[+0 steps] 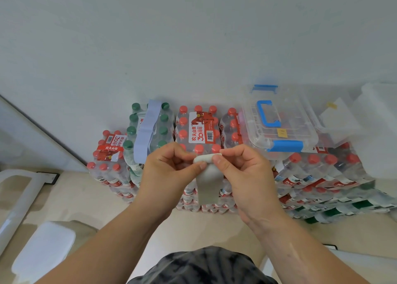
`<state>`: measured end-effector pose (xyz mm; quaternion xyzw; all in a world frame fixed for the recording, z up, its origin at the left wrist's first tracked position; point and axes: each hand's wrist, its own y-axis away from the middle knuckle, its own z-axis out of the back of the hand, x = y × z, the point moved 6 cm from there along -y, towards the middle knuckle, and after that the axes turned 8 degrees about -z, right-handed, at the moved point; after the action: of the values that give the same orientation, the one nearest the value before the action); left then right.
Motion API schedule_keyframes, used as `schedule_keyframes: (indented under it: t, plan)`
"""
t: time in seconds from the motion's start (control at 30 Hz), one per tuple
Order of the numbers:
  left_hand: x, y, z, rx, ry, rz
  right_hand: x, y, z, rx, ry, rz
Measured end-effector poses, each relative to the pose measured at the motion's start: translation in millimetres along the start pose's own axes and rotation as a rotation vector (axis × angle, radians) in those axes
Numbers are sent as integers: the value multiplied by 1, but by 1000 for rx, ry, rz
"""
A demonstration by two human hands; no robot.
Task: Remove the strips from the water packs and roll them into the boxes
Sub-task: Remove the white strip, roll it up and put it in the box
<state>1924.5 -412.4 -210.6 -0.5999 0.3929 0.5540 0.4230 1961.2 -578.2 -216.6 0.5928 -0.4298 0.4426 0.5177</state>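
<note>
One strip (pixel 207 184), left hand (pixel 169 170), right hand (pixel 243 172)

Beige floor (pixel 204 230) as I viewed it, shrink-wrapped water packs (pixel 322 176) stood stacked on it, against the white wall (pixel 193 47).

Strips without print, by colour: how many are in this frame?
pale blue strip, across the green-capped pack: 1
white strip, partly rolled, pinched by the left hand and right hand: 1
Total: 2

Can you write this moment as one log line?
strip: partly rolled | left hand: pinches it | right hand: pinches it | box: on packs
</note>
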Motion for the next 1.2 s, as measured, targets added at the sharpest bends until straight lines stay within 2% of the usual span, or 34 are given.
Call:
schedule_keyframes:
  t: [0.17, 0.3, 0.4, 0.83, 1.03, 1.2]
  plan:
    - [-6, -4, -3, 32, 32, 19, 1, -1, 1, 21, -29, 13]
    - [-8, -5, -3, 19, 14, 3, 1, -1, -1, 52, -58, -49]
    - [-7, -5, 0, 10, 7, 2, 1, -1, -1, 85, 10, -83]
    - [-7, -4, -7, 114, 86, 55, 7, -4, 2, 92, 44, -35]
    - [-8, -8, -4, 65, 87, 31, 6, -2, 2, 101, -39, -64]
    - [-6, -6, -5, 78, 81, 36, 6, -4, 2, 70, 24, -31]
